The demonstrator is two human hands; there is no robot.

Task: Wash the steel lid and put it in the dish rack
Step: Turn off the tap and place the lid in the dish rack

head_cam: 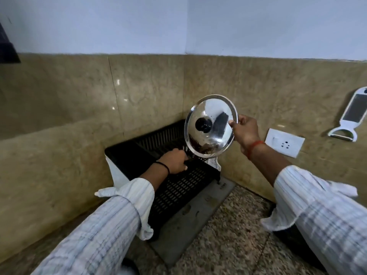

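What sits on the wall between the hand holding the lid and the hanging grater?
In the head view, a white wall socket lies between the right hand and the grater.

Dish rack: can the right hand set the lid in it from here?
Probably yes. The right hand holds the steel lid just above the dish rack, though the left hand rests inside.

1 steel lid [211, 126], 1 dish rack [178, 179], 2 hands, 1 peeler [350, 116], 1 wall socket [284, 142]
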